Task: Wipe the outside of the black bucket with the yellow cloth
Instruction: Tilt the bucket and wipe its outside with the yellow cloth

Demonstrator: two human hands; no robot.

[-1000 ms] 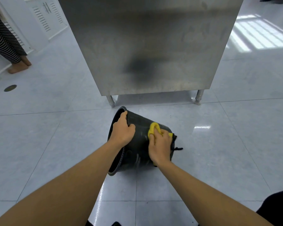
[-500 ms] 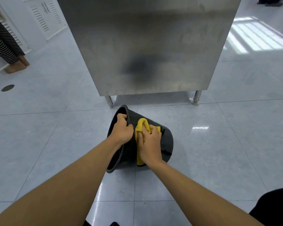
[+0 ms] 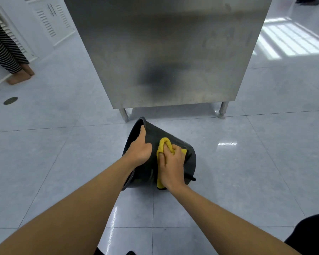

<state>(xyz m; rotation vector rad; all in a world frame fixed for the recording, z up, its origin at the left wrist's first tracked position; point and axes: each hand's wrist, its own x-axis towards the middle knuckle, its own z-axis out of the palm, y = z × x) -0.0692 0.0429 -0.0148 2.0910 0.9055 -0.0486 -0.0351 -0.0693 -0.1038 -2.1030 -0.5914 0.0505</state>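
The floor [image 3: 247,172] is glossy tile, so the bucket [image 3: 189,153], tipped on its side in front of a steel cabinet [image 3: 164,52], may slide or roll under wiping pressure. The left hand [image 3: 139,150] grips the rim; losing that grip frees it. The right hand [image 3: 170,165] presses the cloth [image 3: 163,144] to the wall; its loose folds may slip out.

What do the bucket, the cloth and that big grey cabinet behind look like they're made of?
Black bucket: probably plastic, smooth with a dull sheen. Yellow cloth: soft fabric, bunching into folds under the right hand. Cabinet: brushed metal, likely stainless steel, showing blurred reflections.
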